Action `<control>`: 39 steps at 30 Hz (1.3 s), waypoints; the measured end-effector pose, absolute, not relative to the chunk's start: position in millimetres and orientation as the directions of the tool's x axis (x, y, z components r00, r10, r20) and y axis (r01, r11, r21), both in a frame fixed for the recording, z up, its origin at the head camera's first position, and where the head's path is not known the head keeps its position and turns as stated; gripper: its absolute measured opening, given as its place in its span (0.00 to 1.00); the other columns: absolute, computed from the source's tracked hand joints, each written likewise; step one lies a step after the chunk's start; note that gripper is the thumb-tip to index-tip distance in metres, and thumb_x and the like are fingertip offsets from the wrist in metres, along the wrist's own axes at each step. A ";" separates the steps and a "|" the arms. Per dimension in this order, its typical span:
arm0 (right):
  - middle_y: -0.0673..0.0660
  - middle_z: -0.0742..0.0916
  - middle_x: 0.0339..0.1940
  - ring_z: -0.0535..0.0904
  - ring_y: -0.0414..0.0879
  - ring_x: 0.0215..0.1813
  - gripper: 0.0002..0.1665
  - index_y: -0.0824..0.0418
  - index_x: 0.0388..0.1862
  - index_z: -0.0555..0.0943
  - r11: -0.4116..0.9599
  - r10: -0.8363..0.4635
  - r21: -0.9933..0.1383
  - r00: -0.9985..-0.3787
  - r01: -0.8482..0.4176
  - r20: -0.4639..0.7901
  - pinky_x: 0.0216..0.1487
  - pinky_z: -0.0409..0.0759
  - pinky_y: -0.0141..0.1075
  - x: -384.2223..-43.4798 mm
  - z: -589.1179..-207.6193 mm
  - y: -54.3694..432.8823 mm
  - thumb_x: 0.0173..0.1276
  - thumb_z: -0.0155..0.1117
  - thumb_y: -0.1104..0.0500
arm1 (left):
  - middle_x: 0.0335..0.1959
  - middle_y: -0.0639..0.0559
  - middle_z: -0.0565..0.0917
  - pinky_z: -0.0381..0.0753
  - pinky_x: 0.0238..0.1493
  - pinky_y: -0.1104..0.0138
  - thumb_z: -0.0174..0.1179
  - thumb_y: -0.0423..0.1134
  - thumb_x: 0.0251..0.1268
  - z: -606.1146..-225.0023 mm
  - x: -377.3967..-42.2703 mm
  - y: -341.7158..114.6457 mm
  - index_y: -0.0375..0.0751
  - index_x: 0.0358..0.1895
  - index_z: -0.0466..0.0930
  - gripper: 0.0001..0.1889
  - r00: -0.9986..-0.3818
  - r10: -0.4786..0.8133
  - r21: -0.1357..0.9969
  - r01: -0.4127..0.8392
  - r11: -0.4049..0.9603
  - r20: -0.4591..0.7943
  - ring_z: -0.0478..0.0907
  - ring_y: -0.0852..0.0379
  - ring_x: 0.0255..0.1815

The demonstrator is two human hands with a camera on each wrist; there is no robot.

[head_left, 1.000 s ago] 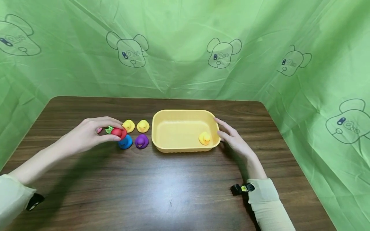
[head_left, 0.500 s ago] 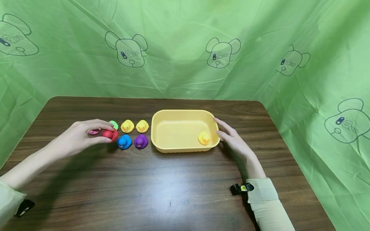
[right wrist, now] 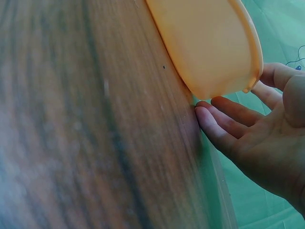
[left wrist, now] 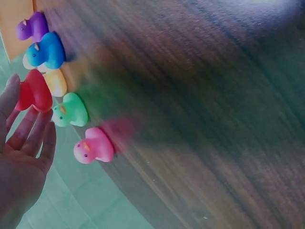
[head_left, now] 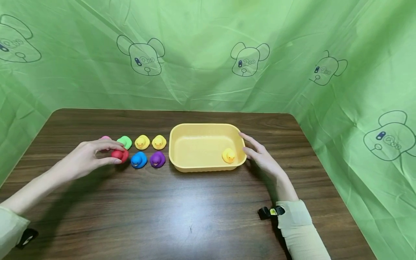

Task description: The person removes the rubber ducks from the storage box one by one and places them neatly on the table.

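Note:
My left hand (head_left: pixel 85 158) pinches a red rubber duck (head_left: pixel 118 155) between thumb and fingers, just left of a blue duck (head_left: pixel 139 160). Behind it sits a green duck (head_left: pixel 125 142); a pink duck (head_left: pixel 105 138) is mostly covered by the hand in the head view, but the left wrist view shows the pink duck (left wrist: pixel 95 146) whole. At the right, my right hand (head_left: pixel 264 158) touches the end of a yellow plastic basin (head_left: pixel 208 168) with relaxed fingers (right wrist: pixel 240 113). Inside the basin, near that end, lies a yellow duck (head_left: pixel 229 155).
Two yellow ducks (head_left: pixel 142 142) stand in the back row left of the basin, and a purple duck (head_left: pixel 157 159) stands beside the blue one. Wood-grain tabletop (head_left: pixel 156 209) stretches in front. Green cloth (head_left: pixel 201 83) hangs behind and at the sides.
My left hand has carried the red duck left, from over the blue duck to a spot beside it, uncovering the green duck. My right hand stays at the basin.

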State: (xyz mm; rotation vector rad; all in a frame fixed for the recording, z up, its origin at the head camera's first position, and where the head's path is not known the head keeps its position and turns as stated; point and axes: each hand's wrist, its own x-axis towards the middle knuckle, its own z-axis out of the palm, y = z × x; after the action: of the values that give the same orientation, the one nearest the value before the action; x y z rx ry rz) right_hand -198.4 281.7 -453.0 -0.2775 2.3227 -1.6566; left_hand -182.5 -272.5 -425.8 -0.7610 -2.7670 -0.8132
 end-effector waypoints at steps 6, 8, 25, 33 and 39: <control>0.53 0.65 0.83 0.73 0.48 0.71 0.34 0.43 0.83 0.59 0.324 -0.312 -0.946 -0.943 0.005 -0.112 0.58 0.78 0.25 -198.1 -452.2 281.8 0.83 0.52 0.56 | 0.47 0.62 0.89 0.66 0.48 0.86 0.78 0.43 0.56 -432.1 -182.7 -275.8 0.62 0.49 0.88 0.17 -0.853 0.443 0.455 0.522 0.721 0.277 0.68 0.91 0.51; 0.53 0.65 0.83 0.73 0.47 0.71 0.34 0.43 0.83 0.59 0.324 -0.311 -0.946 -0.944 0.006 -0.113 0.58 0.78 0.26 -198.1 -452.2 281.9 0.83 0.52 0.55 | 0.47 0.62 0.90 0.65 0.49 0.87 0.78 0.43 0.56 -433.7 -182.8 -275.2 0.62 0.49 0.88 0.17 -0.855 0.442 0.462 0.519 0.719 0.272 0.68 0.92 0.52; 0.51 0.64 0.84 0.70 0.53 0.76 0.34 0.42 0.83 0.59 0.322 -0.310 -0.947 -0.943 0.014 -0.119 0.60 0.77 0.24 -198.6 -452.9 281.4 0.83 0.52 0.55 | 0.45 0.64 0.91 0.67 0.50 0.87 0.79 0.44 0.53 -448.2 -182.9 -274.6 0.62 0.46 0.89 0.16 -0.856 0.446 0.416 0.517 0.748 0.262 0.72 0.88 0.49; 0.49 0.63 0.85 0.70 0.51 0.75 0.34 0.42 0.83 0.60 0.325 -0.308 -0.946 -0.944 0.015 -0.121 0.60 0.77 0.24 -198.2 -452.3 281.1 0.83 0.53 0.55 | 0.45 0.65 0.90 0.67 0.50 0.87 0.80 0.42 0.51 -454.6 -183.9 -277.1 0.62 0.44 0.89 0.17 -0.852 0.447 0.401 0.522 0.752 0.271 0.76 0.81 0.50; 0.50 0.63 0.85 0.71 0.49 0.74 0.34 0.42 0.83 0.59 0.328 -0.309 -0.945 -0.944 0.013 -0.120 0.60 0.78 0.24 -199.2 -453.3 281.4 0.83 0.52 0.55 | 0.46 0.63 0.90 0.66 0.52 0.86 0.80 0.42 0.51 -457.2 -183.8 -276.7 0.61 0.45 0.89 0.16 -0.859 0.433 0.403 0.511 0.760 0.272 0.77 0.79 0.51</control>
State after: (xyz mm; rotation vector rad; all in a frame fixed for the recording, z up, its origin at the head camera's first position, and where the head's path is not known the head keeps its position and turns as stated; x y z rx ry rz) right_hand -199.2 281.4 -453.3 -0.2664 2.3183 -1.6533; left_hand -183.8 -276.7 -457.2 -0.7543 -2.7923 -0.7100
